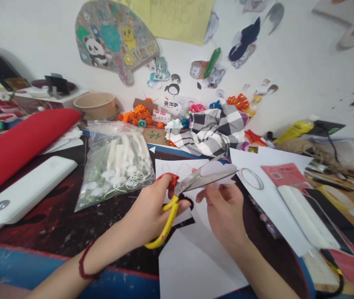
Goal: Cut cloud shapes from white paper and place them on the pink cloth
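My left hand [152, 205] grips a pair of scissors [192, 181] with red and yellow handles, its fingers through the loops. The steel blades stand apart and point right. Between them is a small white paper piece [214, 167] with a rounded edge. My right hand [227, 209] pinches this piece from below, close to the lower blade. Under both hands lies a large white paper sheet [195, 261]. Behind the scissors, another sheet [167, 167] carries faint drawn outlines.
At left are a clear plastic bag [116, 166] of white and green pieces, a white power bank [29, 189] and a red long object [24, 145]. A checked cloth [208, 131] lies at the back. On the right are a tape roll [251, 178] and a white case [308, 216].
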A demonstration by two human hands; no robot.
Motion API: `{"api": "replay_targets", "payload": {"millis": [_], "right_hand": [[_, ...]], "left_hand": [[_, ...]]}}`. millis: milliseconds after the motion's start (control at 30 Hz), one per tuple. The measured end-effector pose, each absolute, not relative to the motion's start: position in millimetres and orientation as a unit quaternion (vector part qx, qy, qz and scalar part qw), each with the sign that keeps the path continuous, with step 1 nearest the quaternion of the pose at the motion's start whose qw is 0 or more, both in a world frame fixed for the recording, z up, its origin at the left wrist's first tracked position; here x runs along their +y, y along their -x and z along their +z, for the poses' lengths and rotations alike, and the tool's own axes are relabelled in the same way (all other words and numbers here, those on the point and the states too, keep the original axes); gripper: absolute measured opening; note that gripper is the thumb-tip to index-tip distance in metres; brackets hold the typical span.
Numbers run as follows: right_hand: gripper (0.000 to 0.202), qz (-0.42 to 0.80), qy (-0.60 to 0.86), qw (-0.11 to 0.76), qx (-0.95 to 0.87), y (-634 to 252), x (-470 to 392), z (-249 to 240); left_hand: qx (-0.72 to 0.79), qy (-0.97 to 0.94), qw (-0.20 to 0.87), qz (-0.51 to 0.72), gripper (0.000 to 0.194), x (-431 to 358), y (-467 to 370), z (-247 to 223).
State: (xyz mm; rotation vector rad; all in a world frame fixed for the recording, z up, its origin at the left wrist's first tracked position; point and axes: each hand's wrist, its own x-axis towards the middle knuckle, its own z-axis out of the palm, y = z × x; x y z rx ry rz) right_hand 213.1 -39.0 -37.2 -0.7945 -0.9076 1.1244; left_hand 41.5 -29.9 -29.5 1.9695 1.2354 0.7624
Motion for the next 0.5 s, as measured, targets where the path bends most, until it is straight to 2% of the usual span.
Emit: {"api": "replay_targets", "payload": {"millis": [500], "right_hand": [[0.012,0.454,0.377,0.680,-0.435,-217.2,-39.4,-40.9]], "left_hand": [[0.478,-0.763,0.331,0.283,0.032,-30.4,-40.8,-29.3]]}}
